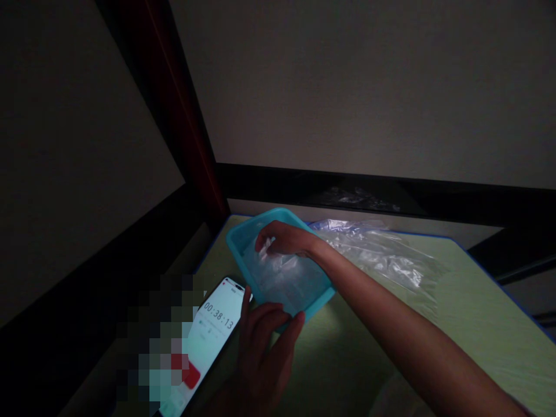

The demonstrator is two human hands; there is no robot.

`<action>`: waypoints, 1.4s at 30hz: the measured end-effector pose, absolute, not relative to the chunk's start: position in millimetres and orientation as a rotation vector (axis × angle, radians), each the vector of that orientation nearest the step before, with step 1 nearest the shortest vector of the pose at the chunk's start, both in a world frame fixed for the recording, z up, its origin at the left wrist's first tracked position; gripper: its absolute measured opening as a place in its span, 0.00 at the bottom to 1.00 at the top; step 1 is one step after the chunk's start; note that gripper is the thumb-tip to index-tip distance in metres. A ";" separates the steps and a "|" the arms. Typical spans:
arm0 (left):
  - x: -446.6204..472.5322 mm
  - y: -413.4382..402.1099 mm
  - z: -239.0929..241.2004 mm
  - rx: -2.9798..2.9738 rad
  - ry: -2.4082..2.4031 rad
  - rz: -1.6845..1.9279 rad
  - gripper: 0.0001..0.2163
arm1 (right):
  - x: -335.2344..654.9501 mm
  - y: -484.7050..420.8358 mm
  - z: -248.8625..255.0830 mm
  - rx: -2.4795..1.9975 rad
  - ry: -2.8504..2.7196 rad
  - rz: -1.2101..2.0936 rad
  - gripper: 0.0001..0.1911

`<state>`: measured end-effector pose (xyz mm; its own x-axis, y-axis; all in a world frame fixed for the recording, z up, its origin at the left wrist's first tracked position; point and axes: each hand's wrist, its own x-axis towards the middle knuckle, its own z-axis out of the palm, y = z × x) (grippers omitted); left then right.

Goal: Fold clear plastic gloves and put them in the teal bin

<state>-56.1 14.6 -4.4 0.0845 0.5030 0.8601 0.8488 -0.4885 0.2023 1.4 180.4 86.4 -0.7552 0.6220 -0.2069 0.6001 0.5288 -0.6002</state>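
Fingers [264, 242] of the right hand [284, 238] are curled in and pinched on a clear bag [289, 281] at the far end of a blue tub [238, 238], the arm reaching in over the tub's right wall. The left hand [264, 341] sits at the near corner of the tub with its fingers [271, 315] fairly straight and loosely together, laid against the rim. The thumb touches the wall beside them, more a steadying touch than a closed grip, as far as the dim light lets me tell. The tub stands on a green counter [460, 313] near its far left corner. The bag lies inside it, covering most of the bottom, bunched where the right hand has it. I judge the handling to be about midway: the bag is in the tub and gripped, but not flattened or lifted clear of it. A bigger heap of clear plastic [382, 255] lies on the counter just behind and to the right of the tub, with neither hand on it, so that part looks untouched. A phone [219, 324] lies just left of the left hand, its lit screen showing a running clock at 00:38:13. A dark rail [391, 191] runs behind the counter
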 end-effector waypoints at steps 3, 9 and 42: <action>-54.6 14.8 -2.7 -2.022 -1.342 -1.380 0.10 | 1.3 180.0 86.7 -1.073 -2.753 1.073 0.20; -53.7 14.9 -3.1 -2.018 -1.349 -1.401 0.10 | 2.5 178.2 87.7 -1.000 -2.835 1.019 0.21; -56.5 13.1 -9.6 -2.045 -1.381 -1.355 0.11 | 2.3 164.0 84.6 -0.997 -2.958 0.330 0.21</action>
<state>-56.5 13.1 -9.6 0.0800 0.5395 0.8382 0.8483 -0.4784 0.2269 2.3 164.0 84.6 -0.7983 0.5988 -0.0644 0.5982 0.7763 -0.1988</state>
